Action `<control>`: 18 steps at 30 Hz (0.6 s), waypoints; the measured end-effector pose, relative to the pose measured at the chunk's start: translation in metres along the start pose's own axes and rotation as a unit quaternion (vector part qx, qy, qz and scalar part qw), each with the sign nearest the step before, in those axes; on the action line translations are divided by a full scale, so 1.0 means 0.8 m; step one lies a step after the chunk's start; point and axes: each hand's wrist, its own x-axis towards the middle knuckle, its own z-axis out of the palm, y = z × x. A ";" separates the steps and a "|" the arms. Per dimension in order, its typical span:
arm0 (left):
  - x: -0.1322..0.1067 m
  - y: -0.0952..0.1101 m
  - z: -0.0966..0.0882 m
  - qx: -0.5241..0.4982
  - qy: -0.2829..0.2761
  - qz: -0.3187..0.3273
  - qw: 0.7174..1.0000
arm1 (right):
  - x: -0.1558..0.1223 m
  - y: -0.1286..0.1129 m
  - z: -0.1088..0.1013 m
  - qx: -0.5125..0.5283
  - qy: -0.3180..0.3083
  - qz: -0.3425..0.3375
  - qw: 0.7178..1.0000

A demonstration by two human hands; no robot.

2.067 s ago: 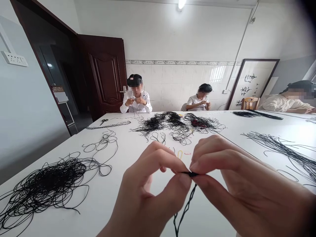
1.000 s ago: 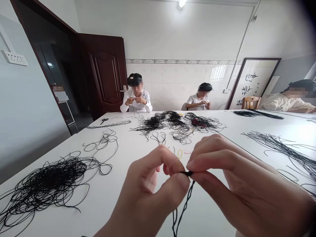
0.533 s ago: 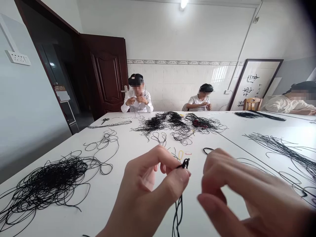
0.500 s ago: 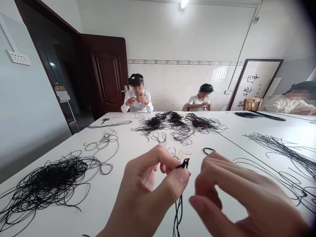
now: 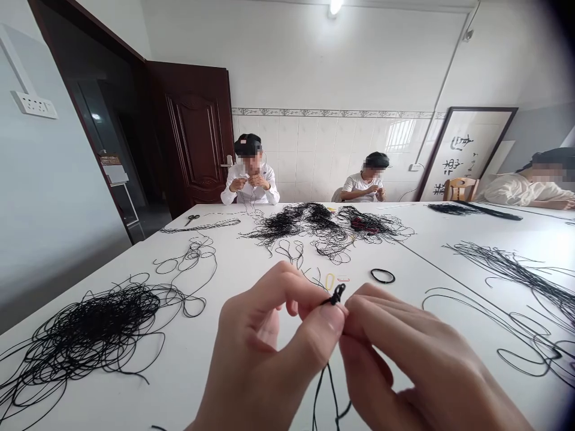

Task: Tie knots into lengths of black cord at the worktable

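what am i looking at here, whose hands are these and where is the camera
This view comes from a camera worn on a person's head, looking forward and down, so the two bare hands are the wearer's own. The left hand pinches a knotted black cord between thumb and fingers, with strands hanging below. The right hand is right beside it. On the white table lie a tangled pile of black cord, a black ring and scissors. Across the table, one person and another work with their hands.
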 end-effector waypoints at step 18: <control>0.003 0.004 0.006 -0.013 0.046 -0.067 0.997 | -0.006 0.000 0.011 0.040 0.055 -0.042 0.997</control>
